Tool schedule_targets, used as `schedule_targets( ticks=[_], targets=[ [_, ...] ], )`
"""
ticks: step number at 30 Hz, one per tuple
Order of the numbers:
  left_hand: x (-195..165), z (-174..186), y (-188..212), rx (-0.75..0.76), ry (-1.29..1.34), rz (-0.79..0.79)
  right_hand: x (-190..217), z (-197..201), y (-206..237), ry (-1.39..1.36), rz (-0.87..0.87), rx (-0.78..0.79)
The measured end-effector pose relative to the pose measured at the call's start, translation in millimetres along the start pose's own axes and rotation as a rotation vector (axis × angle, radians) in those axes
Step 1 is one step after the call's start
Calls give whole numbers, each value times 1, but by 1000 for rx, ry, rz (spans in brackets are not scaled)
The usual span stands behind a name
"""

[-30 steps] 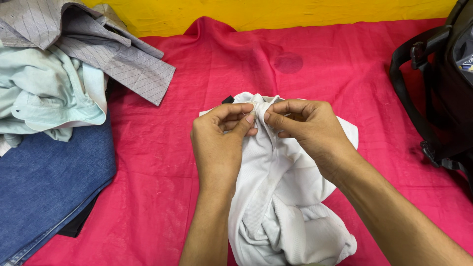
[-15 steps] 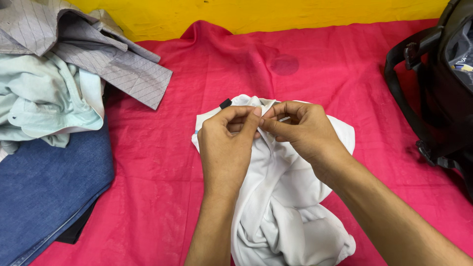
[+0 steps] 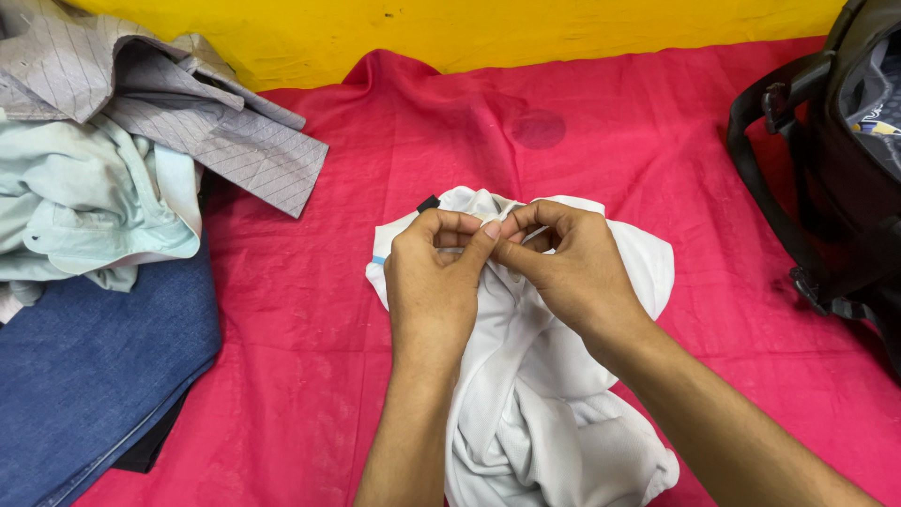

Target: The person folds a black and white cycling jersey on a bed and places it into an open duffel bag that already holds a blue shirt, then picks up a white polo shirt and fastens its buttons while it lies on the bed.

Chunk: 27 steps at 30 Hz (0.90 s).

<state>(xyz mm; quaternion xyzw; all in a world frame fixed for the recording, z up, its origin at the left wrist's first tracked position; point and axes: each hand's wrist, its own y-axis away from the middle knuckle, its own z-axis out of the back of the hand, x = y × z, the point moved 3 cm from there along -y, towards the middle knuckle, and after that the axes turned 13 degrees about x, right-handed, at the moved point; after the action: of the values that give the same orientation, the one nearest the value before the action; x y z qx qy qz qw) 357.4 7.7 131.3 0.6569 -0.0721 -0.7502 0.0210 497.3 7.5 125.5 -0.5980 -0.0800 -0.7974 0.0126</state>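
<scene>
At the near edge of the view, a crumpled white garment [image 3: 554, 394] is spread over a pink-red cloth [image 3: 713, 216], its bunched lower part lying closest and its upper edge held up in the middle of the scene. That upper edge is pinched by the left hand [image 3: 434, 282] and the right hand [image 3: 563, 268], both closed narrowly on the fabric, fingertips meeting. A small black tab [image 3: 428, 203] is seen at the garment's top left corner, and a thin blue strip [image 3: 377, 259] on its left edge. To the left, folded blue denim [image 3: 84, 376] is laid near, with a pale mint shirt [image 3: 84, 202] behind it and a grey striped shirt [image 3: 188, 113] farther back. At the right edge a black bag [image 3: 835, 178] with straps is set. A dark round stain [image 3: 539, 129] is marked on the cloth beyond the hands, and a yellow wall [image 3: 469, 28] is seen farthest away. Compared with a second ago, the hands are drawn closer together and slightly left, and the black tab is more exposed.
</scene>
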Motion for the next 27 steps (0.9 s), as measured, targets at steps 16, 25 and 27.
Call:
schedule_targets(
  ticks=[16,25,27],
  targets=[
    [21,-5,-6,-52,154,-44,4,-6,1,-162,-30,48],
    [26,-5,-8,-67,248,-40,12,-12,-3,-166,-47,96],
    [24,-5,-6,-80,192,-18,12,-12,-2,-116,-65,67]
  ],
)
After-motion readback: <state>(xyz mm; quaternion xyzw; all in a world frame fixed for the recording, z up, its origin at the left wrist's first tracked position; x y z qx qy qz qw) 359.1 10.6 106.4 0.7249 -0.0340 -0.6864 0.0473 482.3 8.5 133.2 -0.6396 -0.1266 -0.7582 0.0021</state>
